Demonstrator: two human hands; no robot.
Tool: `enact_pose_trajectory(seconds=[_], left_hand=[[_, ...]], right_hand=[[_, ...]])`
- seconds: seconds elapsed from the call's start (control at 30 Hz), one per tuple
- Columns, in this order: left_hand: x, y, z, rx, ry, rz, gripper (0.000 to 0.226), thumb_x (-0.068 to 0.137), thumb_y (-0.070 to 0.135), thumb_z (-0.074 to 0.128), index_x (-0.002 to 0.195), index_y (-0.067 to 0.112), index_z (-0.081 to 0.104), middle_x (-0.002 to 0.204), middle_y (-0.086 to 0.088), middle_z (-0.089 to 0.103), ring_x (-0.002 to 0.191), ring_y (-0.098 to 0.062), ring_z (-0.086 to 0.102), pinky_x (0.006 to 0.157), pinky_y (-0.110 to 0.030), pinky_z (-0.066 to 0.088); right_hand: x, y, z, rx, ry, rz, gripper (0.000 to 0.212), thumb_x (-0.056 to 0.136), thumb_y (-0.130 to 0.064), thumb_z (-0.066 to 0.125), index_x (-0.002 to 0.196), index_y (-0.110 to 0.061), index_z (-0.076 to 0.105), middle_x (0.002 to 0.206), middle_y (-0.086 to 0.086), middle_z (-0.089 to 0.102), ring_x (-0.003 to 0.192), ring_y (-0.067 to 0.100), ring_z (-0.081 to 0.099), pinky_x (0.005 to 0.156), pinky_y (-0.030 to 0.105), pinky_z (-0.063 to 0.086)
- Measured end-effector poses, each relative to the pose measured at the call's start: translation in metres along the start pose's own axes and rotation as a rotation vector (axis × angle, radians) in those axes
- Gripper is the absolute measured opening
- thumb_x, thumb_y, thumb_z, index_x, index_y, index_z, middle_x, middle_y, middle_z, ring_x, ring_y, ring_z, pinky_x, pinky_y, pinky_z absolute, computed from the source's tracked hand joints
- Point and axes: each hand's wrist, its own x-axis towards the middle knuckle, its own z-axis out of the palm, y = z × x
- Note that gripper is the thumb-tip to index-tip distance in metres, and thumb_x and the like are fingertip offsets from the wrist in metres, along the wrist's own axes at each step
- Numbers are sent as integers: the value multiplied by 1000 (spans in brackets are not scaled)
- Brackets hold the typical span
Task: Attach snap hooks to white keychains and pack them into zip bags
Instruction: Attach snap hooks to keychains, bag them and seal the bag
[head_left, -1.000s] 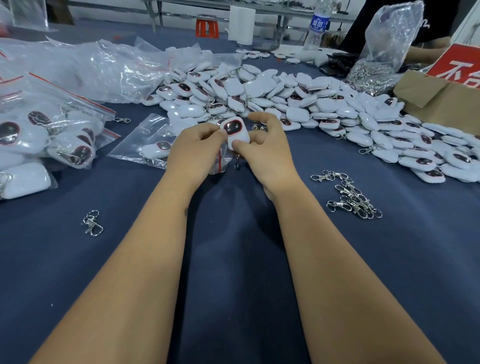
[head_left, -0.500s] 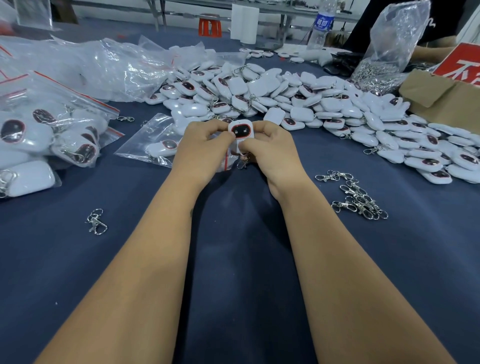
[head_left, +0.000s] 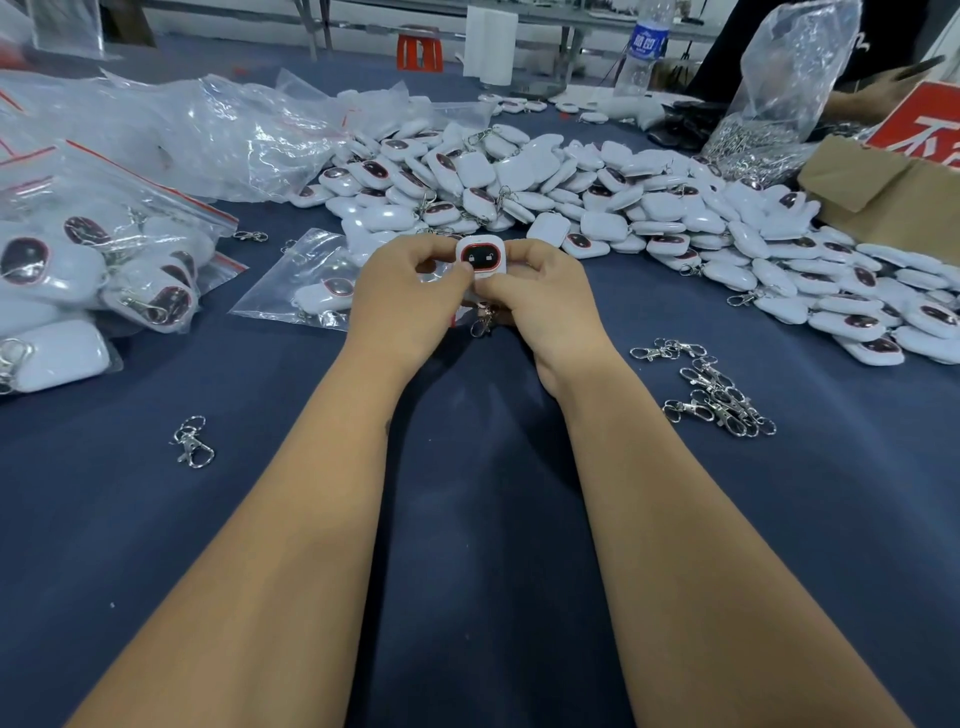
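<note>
White keychain (head_left: 481, 257) showing black, red-rimmed face; silver hooks (head_left: 719, 395) gleaming against navy cloth (head_left: 467, 519); clear bags (head_left: 104, 249) carrying red strips; orange stool (head_left: 420, 52) and red sign (head_left: 919, 130) glowing behind.

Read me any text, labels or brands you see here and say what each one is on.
"不", large white character, cut off by the frame edge: on the red sign above the cardboard box.
Blue label with white characters on the water bottle: too blurred to read.
Held keychain, between left hand and right hand: two small lock icons on its dark face, no words.
</note>
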Motion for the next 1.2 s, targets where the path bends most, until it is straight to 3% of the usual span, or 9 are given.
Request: enact_pose_trajectory(seconds=[0.1, 0.2, 0.3, 0.4, 0.53, 0.83, 1.0, 1.2], left_hand=[[-1, 1, 2, 26, 3, 55, 21, 89, 18, 61, 105, 26, 73, 100, 12, 71, 101, -9, 64, 90, -27, 51], [-1, 1, 3, 25, -13, 77, 25, 90, 15, 60, 107, 26, 73, 100, 14, 72, 100, -6, 64, 86, -18, 49], [-1, 2, 2, -93, -30, 41, 26, 89, 10, 60, 102, 29, 73, 98, 11, 74, 98, -9, 67, 79, -19, 54], [-3, 4, 0, -187, -40, 26, 30, 88, 7, 61, 93, 34, 72, 89, 12, 74, 85, -1, 68, 72, -11, 50], [-4, 5, 0, -209, -51, 16, 28, 86, 5, 62, 94, 28, 73, 75, 10, 72, 76, 0, 66, 67, -7, 46], [-4, 5, 1, -192, -45, -20, 21, 87, 5, 60, 97, 19, 73, 69, 1, 69, 69, -2, 64, 59, -10, 46], [-2, 3, 4, -53, 7, -20, 13, 92, 13, 61, 95, 24, 66, 82, 6, 68, 66, -4, 62, 53, -10, 45], [0, 1, 5, 87, 29, 17, 11, 92, 17, 60, 99, 25, 63, 84, 13, 63, 73, 0, 59, 56, -3, 41]], right_hand=[[0, -2, 0, 4, -15, -7, 23, 88, 1, 59, 109, -5, 66, 87, 8, 75, 79, 17, 73, 84, 36, 58], [0, -3, -1, 46, -22, -4, 18, 91, -4, 56, 104, -8, 69, 87, 9, 73, 72, 14, 71, 74, 32, 60], [-1, -4, -1, 57, -24, 0, 19, 92, -4, 55, 100, -10, 70, 87, 9, 75, 76, 18, 72, 79, 38, 60], [-1, -3, 0, 33, -10, 1, 20, 92, -5, 55, 96, -14, 72, 85, 5, 76, 84, 21, 73, 86, 40, 59], [-1, -4, 1, -7, 21, 19, 20, 91, -7, 56, 102, -9, 72, 88, 8, 76, 100, 30, 70, 99, 53, 51], [-3, -4, 3, -20, -1, 28, 19, 83, -15, 59, 97, -13, 72, 90, 7, 74, 107, 32, 66, 102, 53, 48], [-3, -4, 4, -53, -54, 6, 24, 89, -2, 52, 94, -15, 71, 79, 1, 72, 77, 14, 67, 92, 44, 56], [-3, -5, 5, -83, -83, -20, 29, 88, 4, 49, 93, -17, 68, 79, 0, 71, 75, 10, 67, 77, 24, 56]])
